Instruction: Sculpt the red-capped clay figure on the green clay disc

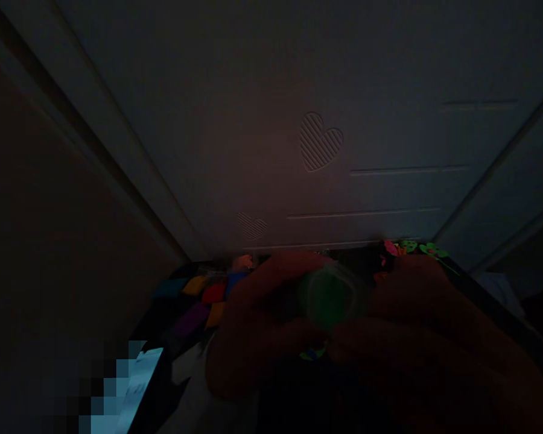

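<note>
Between my hands, close to the camera, is a small round green thing (332, 298) with a pale, hazy rim. It is blurred and dim, so I cannot make out its kind. My left hand (257, 325) curls around its left side, the index finger above and the thumb below. From the right, my right hand (416, 325) pinches at its lower right edge with bent fingers. Just below the fingertips shows a bit of bright green and blue (314, 354), mostly hidden.
Coloured flat packets, including a red one (214, 293) and a purple one (191, 319), lie left on the dark table. Pink and green flower-like pieces (407, 247) lie at the back right. A panel with embossed hearts (320, 143) stands behind. A bright screen (140, 386) glows lower left.
</note>
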{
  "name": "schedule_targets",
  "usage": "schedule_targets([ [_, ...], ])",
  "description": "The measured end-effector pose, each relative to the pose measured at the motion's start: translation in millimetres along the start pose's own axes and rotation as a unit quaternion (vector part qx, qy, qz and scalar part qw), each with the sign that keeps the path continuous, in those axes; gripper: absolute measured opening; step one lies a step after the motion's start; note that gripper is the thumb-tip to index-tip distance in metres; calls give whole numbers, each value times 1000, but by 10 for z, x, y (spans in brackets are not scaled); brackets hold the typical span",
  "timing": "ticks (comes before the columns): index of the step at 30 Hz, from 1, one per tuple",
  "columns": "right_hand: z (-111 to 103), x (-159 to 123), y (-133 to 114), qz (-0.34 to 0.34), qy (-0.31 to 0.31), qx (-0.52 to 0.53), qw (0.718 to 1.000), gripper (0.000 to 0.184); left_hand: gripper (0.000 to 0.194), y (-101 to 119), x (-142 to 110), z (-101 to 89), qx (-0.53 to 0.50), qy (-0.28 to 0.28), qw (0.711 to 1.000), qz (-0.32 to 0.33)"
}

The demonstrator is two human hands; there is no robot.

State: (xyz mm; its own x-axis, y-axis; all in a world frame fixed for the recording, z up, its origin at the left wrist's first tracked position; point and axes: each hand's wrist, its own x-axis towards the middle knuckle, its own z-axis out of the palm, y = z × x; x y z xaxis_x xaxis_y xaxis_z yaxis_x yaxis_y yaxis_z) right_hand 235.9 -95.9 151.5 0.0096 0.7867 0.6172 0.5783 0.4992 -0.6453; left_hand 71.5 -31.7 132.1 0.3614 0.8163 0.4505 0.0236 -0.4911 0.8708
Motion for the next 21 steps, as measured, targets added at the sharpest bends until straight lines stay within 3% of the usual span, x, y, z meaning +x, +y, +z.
schedule_targets([
  [4,-18,-10,11,-64,-28,-27,997,8,34,24,-9,7,16,-1,1000,15],
  [7,-8,20,-14,-39,-13,-24,999,5,29,37,2,10,14,-15,998,58],
  [9,-11,43,-44,-69,-3,-50,996,3,26,27,13,16,18,-11,995,98],
  [12,-38,65,-62,-103,50,-70,991,15,29,-2,32,34,64,15,988,141],
  [14,-55,84,-44,-72,54,-53,994,13,33,-14,46,49,140,37,976,163],
  [18,-57,160,29,5,-18,-76,997,6,36,-12,67,60,303,70,927,211],
  [21,-46,222,85,46,-72,-63,994,9,35,-14,68,47,367,75,893,249],
])
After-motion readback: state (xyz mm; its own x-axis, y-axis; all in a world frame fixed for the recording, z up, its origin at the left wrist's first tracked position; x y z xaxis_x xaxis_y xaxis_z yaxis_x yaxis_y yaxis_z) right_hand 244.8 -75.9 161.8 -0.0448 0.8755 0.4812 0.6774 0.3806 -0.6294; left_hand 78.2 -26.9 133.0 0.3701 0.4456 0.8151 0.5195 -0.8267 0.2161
